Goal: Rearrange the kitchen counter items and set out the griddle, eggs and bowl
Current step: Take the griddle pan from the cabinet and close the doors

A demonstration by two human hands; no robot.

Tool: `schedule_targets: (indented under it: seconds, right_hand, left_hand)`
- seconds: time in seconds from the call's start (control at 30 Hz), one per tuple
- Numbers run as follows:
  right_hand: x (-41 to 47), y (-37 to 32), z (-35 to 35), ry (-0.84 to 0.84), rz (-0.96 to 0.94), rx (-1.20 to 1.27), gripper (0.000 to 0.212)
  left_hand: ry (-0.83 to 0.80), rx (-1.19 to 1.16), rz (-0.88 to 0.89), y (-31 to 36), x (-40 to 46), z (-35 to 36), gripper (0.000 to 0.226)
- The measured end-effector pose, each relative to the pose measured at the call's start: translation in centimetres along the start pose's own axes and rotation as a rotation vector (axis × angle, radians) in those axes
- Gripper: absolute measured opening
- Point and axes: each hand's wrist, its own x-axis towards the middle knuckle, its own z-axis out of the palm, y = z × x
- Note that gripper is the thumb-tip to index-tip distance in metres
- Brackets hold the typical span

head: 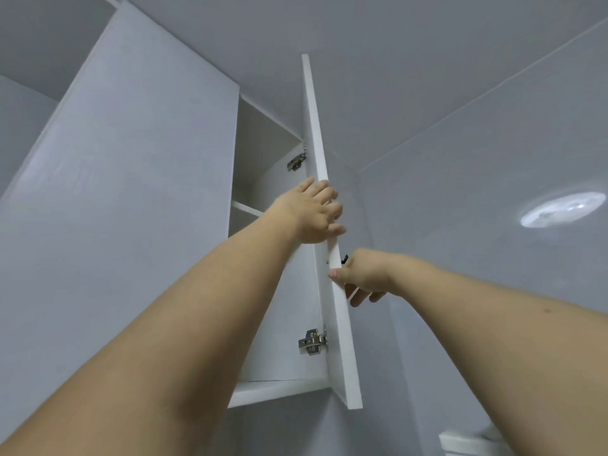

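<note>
I look up at a white wall cabinet (266, 391) whose right door (320, 179) stands open, edge toward me. My left hand (312, 212) grips the door's edge about halfway up, fingers curled over it. My right hand (362, 274) holds the same edge lower down, thumb on the near face and fingers behind, beside a small black handle (345, 258). Inside, a shelf (246, 209) shows, with nothing visible on it. The griddle, eggs and bowl are out of view.
The cabinet's closed left door (131, 192) fills the left of the view. Two metal hinges (312, 342) sit inside the open door. A round ceiling light (559, 209) glows at the right. A white object (467, 442) pokes in at the bottom right.
</note>
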Motion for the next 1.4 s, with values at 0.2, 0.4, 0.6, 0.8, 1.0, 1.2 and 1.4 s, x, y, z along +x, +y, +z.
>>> schedule_targets:
  seconds: [0.2,0.4,0.6,0.8,1.0,1.2,1.4]
  right_hand:
    - [2.0,-2.0,7.6,-0.004,-0.149,-0.05,0.061]
    - [4.4,-4.0,13.0,-0.085,-0.064,-0.011,0.079]
    - [5.8,-4.9,15.2,-0.188,0.03,-0.084,0.098]
    - [6.9,-4.1,18.0,-0.183,0.064,-0.331,0.107]
    - [8.3,-3.6,18.3,-0.184,0.095,-0.324,0.118]
    - [8.4,-3.4,18.5,-0.196,0.078,-0.337,0.117]
    - [7.5,-2.7,16.9,-0.149,-0.001,-0.416,0.1]
  left_hand:
    - [-0.244,0.158,-0.127,-4.2,-5.6,2.2,0.062]
    - [-0.223,0.135,-0.269,-5.3,-9.5,6.2,0.054]
    - [-0.346,0.251,-0.352,-5.3,-10.2,8.3,0.053]
    - [-0.363,0.25,-0.397,-6.0,-10.5,10.8,0.056]
    - [-0.307,0.184,-0.428,-5.4,-9.9,11.5,0.055]
    - [-0.309,0.201,-0.424,-4.9,-10.4,11.7,0.059]
    - [-0.295,0.185,-0.371,-5.1,-10.7,11.7,0.055]
